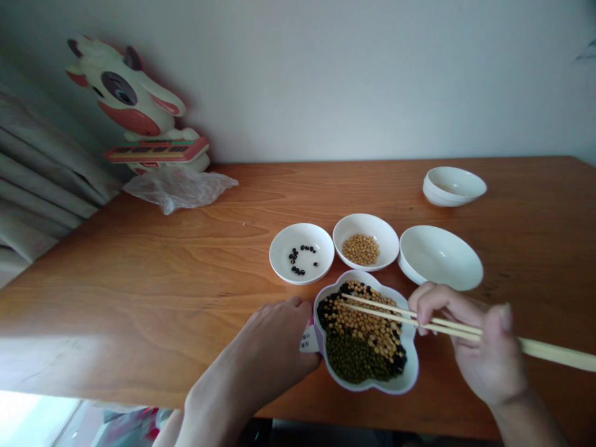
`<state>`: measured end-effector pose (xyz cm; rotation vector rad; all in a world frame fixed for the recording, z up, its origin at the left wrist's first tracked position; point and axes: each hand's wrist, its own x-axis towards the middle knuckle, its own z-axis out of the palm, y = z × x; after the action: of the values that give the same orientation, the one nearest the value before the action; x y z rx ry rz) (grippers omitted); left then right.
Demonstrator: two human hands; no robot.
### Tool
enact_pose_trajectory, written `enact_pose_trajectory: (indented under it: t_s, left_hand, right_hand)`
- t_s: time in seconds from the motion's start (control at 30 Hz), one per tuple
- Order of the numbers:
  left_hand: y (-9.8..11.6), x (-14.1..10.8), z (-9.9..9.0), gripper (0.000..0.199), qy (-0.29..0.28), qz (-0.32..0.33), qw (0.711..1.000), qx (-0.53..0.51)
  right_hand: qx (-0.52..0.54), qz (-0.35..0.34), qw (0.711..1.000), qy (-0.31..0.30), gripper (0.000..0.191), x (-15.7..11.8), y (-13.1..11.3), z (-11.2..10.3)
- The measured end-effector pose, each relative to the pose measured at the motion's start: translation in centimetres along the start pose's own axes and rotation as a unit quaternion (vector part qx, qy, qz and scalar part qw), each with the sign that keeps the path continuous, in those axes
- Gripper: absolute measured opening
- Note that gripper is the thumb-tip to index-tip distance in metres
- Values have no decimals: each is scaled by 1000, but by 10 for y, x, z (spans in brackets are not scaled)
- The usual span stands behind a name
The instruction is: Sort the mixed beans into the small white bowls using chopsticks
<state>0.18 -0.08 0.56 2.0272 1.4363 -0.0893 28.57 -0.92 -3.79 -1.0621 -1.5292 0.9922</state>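
The left hand (274, 341) cups the left rim of a flower-shaped dish (411, 366), and the right hand (484, 354) pinches chopsticks (410, 316), their tips over the dish. The hands are apart, one on each side of it. The dish sits near the front edge of the bench (139, 273). Yellow soybeans (358, 323) fill its upper middle, green mung beans (354, 361) its lower part, and black beans (331, 308) line its rim. Just beyond stand a bowl (279, 248) with a few black beans, a bowl (367, 223) of soybeans, and a wider bowl (440, 257). Farther back are nested bowls (454, 186), a plastic bag (179, 189), and a cow figure (125, 93) against the wall (326, 74).
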Motion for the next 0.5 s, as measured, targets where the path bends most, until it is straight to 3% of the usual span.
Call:
enact_pose_trajectory:
  t_s: [0.13,0.5]
  left_hand:
    - [-1,0,0,29,-2,-2,1000,5]
    - [0,1,0,22,-5,-14,1000,3]
  right_hand:
    - [-10,10,1000,-19,82,-3,7,-1]
    - [4,-21,1000,22,76,-1,2,1]
